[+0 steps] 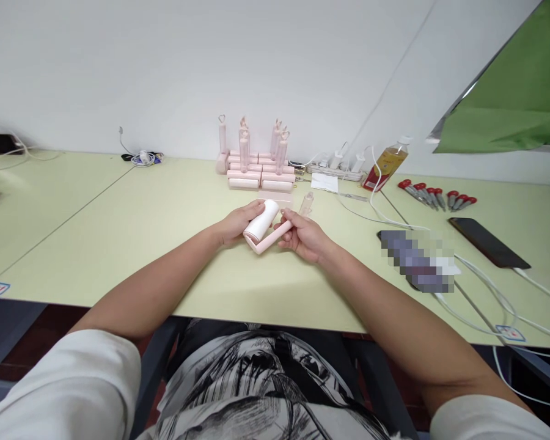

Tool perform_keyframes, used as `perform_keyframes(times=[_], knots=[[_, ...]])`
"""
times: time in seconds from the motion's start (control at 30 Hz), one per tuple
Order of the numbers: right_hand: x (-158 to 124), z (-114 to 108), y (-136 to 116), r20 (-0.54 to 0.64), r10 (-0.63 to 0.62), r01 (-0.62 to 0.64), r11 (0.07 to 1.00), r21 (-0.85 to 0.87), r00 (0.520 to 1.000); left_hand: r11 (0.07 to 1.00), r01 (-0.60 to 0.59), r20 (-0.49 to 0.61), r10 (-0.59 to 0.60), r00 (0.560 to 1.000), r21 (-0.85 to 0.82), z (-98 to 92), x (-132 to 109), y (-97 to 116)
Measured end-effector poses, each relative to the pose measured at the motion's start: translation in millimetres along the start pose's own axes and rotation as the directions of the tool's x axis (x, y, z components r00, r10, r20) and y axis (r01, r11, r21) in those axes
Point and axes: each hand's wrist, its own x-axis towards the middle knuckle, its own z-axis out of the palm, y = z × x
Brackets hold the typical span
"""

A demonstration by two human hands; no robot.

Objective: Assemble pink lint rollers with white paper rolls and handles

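Above the table, a lint roller (262, 221) with a white roll and a pink handle is held between both my hands. My left hand (239, 223) grips the white roll from its left side, thumb on top. The fingers of my right hand (306, 237) close round the pink handle, whose clear end sticks out beyond them. Just behind my hands lies a pale pink cover-like piece (277, 196). Farther back, several lint rollers (278, 178) are set in rows, their handles standing upright.
A power strip (334, 169) with chargers sits along the wall, near a tilted drink bottle (388, 165). To the right are several red-capped tubes (433, 194), a black phone (489, 242), a pixelated item (415, 260) and white cables. A coiled cable (143, 159) lies at the back left.
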Motion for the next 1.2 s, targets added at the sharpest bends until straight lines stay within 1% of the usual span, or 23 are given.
perform_keyframes(times=[0.17, 0.3, 0.43, 0.53, 0.57, 0.63, 0.7, 0.77, 0.83, 0.93, 1.0, 1.07, 1.2], knots=[[0, 1, 1, 0.020, -0.007, 0.007, 1.000, 0.016, 1.000, 0.996, 0.027, 0.049, -0.023, 0.999, -0.080, -3.6, 3, -3], [-3, 3, 1, 0.028, -0.007, 0.008, 1.000, -0.010, 1.000, 0.998, 0.005, 0.103, 0.002, 0.995, -0.063, -7.1, 4, -2], [-4, 5, 1, 0.043, -0.025, 0.027, 0.998, -0.048, 0.999, 0.998, -0.042, 0.171, 0.033, 0.985, 0.054, -9.9, 2, 2], [-3, 5, 2, 0.024, -0.062, 0.064, 0.993, -0.095, 0.998, 0.960, -0.136, 0.171, 0.096, 0.981, 0.244, -9.2, -1, 5], [-3, 5, 3, 0.018, -0.083, 0.084, 0.990, -0.112, 0.996, 0.927, -0.188, 0.170, 0.138, 0.976, 0.325, -8.3, -3, 6], [-2, 3, 4, 0.020, -0.137, 0.139, 0.981, -0.139, 0.990, 0.823, -0.301, 0.181, 0.242, 0.953, 0.481, -6.3, -6, 7], [-3, 1, 5, 0.038, -0.192, 0.195, 0.970, -0.147, 0.981, 0.685, -0.405, 0.216, 0.349, 0.912, 0.605, -4.7, -10, 9], [-3, 0, 5, 0.054, -0.222, 0.228, 0.963, -0.144, 0.973, 0.547, -0.471, 0.263, 0.417, 0.870, 0.692, -3.7, -12, 10], [-2, -2, 5, 0.062, -0.220, 0.226, 0.963, -0.146, 0.974, 0.425, -0.498, 0.317, 0.428, 0.846, 0.756, -3.1, -14, 11], [-1, -3, 6, 0.059, -0.194, 0.202, 0.961, -0.190, 0.979, 0.274, -0.502, 0.379, 0.395, 0.837, 0.820, -0.8, -13, 10], [0, -3, 8, 0.069, -0.179, 0.190, 0.954, -0.231, 0.981, 0.194, -0.506, 0.411, 0.382, 0.828, 0.840, 2.1, -13, 10], [1, -4, 9, 0.088, -0.168, 0.185, 0.947, -0.261, 0.982, 0.145, -0.513, 0.433, 0.376, 0.819, 0.846, 5.3, -12, 11], [3, -8, 8, 0.104, -0.139, 0.164, 0.941, -0.295, 0.985, 0.089, -0.511, 0.451, 0.357, 0.818, 0.855, 8.5, -13, 14]])
